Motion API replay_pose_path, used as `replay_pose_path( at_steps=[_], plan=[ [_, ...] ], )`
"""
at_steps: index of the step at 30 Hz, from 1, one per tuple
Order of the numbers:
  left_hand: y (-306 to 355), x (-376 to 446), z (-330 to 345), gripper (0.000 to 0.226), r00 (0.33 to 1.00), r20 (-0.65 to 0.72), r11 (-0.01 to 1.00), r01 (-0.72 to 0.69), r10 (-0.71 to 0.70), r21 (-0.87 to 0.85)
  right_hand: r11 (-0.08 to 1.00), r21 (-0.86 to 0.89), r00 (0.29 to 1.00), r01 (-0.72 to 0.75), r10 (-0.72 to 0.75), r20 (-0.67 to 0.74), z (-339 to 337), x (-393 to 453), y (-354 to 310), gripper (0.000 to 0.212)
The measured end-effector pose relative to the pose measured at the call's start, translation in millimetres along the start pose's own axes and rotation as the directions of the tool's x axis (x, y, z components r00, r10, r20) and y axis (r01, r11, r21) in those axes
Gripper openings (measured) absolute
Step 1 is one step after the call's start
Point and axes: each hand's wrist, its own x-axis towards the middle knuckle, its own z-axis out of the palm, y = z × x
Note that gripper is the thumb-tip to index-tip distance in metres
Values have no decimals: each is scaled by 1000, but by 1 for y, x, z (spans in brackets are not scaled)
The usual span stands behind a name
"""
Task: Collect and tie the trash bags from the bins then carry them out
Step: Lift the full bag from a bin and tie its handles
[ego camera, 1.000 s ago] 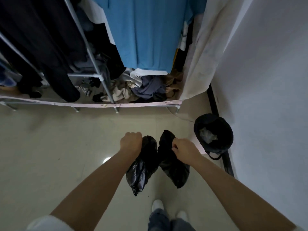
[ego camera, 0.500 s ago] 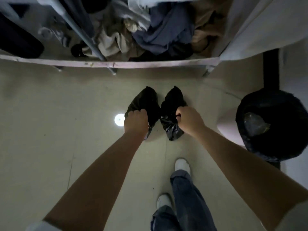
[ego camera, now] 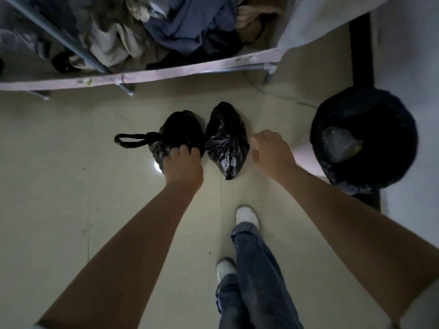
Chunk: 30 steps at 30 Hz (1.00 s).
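Two tied black trash bags sit side by side on the pale tiled floor [ego camera: 59, 186], just in front of the clothes rack's bottom rail [ego camera: 166, 73]. The left bag [ego camera: 180, 129] has a looped handle [ego camera: 133, 140] lying flat on the floor toward the left. The left hand [ego camera: 183, 166] rests on this bag, fingertips pressed into the plastic at its near side, fingers curled over it in a loose hold. The right bag [ego camera: 226, 138] lies touching the left one. The right hand [ego camera: 270, 153] hovers just beside it, apart from the plastic, fingers loosely curled and holding nothing. By the wall, the black-lined bin [ego camera: 392, 119] stands with some clear plastic rubbish [ego camera: 339, 144] inside.
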Motion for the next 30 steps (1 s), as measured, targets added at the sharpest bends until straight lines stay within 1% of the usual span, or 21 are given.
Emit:
replay_pose_path(
  at_steps=[3, 6, 9, 12, 15, 19, 22, 24, 27, 28, 29, 30],
  plan=[
    [43, -31, -13, 31, 994, -1, 994, -111, 111, 22, 999, 1, 998, -45, 45, -48, -12, -53, 41, 40],
    [93, -62, -20, 32, 972, 6, 972, -234, 234, 21, 989, -3, 986, -145, 145, -82, -23, -107, 87, 39],
    [139, -89, -20, 33, 942, 25, 943, -333, 333, -11, 969, 16, 965, -245, 246, -88, -32, -151, 134, 40],
    [180, -108, -16, 35, 919, 53, 920, -389, 391, -46, 941, -9, 937, -338, 336, -91, -35, -179, 178, 38],
    [214, -115, -11, 38, 915, 52, 915, -394, 399, -81, 927, -73, 930, -367, 364, -57, -30, -184, 214, 36],
    [252, -114, 1, 40, 936, 45, 935, -346, 350, -73, 943, -134, 953, -304, 303, -27, -8, -175, 255, 40],
    [278, -95, 23, 42, 939, -20, 937, -344, 343, -66, 966, -154, 977, -206, 194, -94, 13, -154, 283, 43],
    [294, -78, 43, 43, 932, -71, 929, -361, 356, -82, 976, -152, 981, -156, 135, -143, 27, -137, 303, 47],
    [311, -50, 81, 47, 914, -150, 915, -393, 378, -89, 995, -9, 959, -98, 92, -269, 52, -116, 325, 48],
    [315, -39, 93, 49, 904, -184, 908, -408, 387, -97, 998, 36, 944, -52, 61, -325, 61, -110, 331, 47],
    [318, -29, 102, 49, 885, -218, 892, -439, 410, -105, 998, 65, 927, 12, 13, -376, 70, -104, 337, 45],
    [320, -20, 108, 49, 836, -272, 851, -517, 477, -96, 993, 81, 904, 82, -40, -425, 79, -99, 341, 42]
  ],
)
